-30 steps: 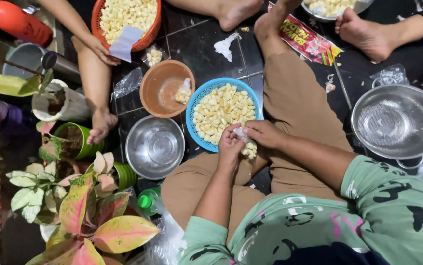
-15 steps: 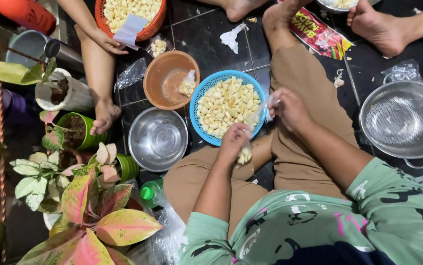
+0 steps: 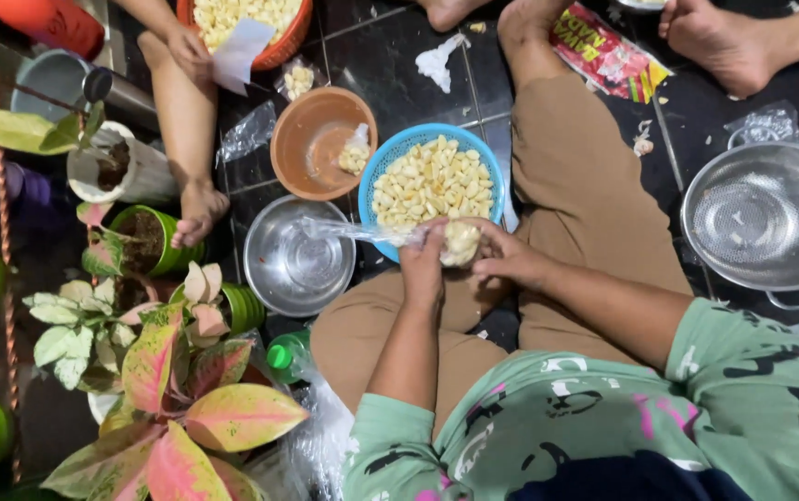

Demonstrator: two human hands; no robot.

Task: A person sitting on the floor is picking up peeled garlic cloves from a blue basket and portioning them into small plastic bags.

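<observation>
Where both hands (image 3: 462,255) meet | blue basket (image 3: 383,176) ahead | steel bowl (image 3: 274,269) left

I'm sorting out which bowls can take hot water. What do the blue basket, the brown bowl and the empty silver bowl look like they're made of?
Blue basket: probably plastic, with a matte, even colour and a perforated rim.
Brown bowl: plastic or glazed clay; its smooth surface and soft sheen leave that open.
Silver bowl: metal, likely stainless steel, with mirror-like reflections.
</observation>
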